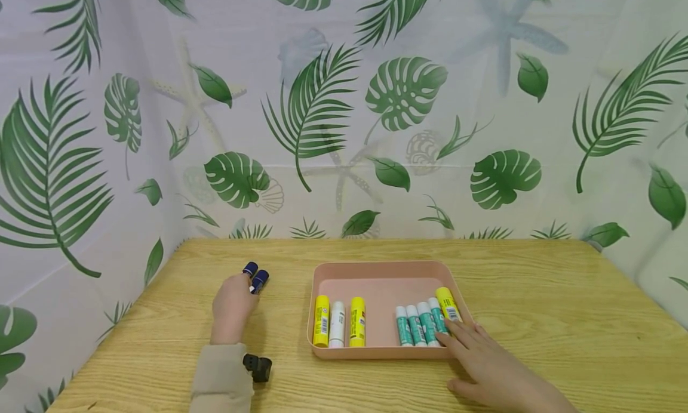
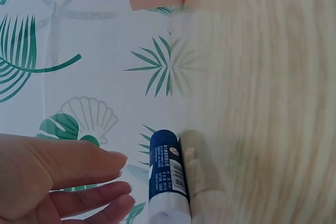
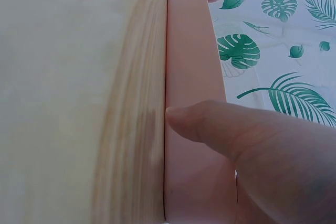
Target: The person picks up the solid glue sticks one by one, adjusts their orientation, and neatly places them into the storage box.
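Two dark blue glue sticks (image 1: 260, 280) lie close together on the table at the left, partly hidden by my left hand (image 1: 232, 302). In the left wrist view, the fingers (image 2: 100, 163) are close beside a blue-and-white glue stick (image 2: 168, 177), with a gap between them. My right hand (image 1: 486, 365) lies over the front right corner of the pink tray (image 1: 376, 353). Its fingers reach over the rim beside a yellow glue stick (image 1: 447, 304) and several teal glue sticks (image 1: 427, 326). The thumb is spread away, across the front wall in the right wrist view.
On the tray's left side are a yellow glue stick (image 1: 321, 321), a white glue stick (image 1: 337, 324) and another yellow one (image 1: 357, 322). A leaf-patterned cloth (image 1: 344, 102) hangs behind the wooden table (image 1: 290, 389). A small black camera (image 1: 259, 368) is on the left wrist.
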`<state>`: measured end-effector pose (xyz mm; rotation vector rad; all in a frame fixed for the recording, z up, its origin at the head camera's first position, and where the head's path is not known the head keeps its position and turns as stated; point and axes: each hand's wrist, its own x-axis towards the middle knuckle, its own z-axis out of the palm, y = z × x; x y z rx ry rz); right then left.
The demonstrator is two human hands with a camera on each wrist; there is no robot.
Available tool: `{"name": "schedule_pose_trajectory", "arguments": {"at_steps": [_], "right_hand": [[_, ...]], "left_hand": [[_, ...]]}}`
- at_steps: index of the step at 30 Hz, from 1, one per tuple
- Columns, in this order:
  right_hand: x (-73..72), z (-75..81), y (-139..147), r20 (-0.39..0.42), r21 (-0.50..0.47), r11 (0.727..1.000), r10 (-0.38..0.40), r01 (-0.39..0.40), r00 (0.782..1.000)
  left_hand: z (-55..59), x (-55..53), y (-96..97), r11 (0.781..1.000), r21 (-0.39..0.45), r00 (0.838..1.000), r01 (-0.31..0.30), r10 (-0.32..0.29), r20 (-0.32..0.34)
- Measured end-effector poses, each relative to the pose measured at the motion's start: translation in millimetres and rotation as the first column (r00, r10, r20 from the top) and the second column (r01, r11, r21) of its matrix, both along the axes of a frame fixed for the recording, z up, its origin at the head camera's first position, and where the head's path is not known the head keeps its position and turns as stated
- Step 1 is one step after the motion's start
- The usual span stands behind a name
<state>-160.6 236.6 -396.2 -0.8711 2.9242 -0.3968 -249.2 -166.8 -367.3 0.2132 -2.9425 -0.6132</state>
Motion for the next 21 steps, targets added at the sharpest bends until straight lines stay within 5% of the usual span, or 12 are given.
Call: {"name": "schedule_pose_trajectory", "arguments": {"at_steps": [21], "right_hand": [[-0.1,3.5,-2,0.008,0.013,1.0,0.002,-0.002,1.0]], "left_hand": [[-10.9,-2.8,-7.6,0.999,0.023,0.999,-0.023,0.022,0.046]]}}
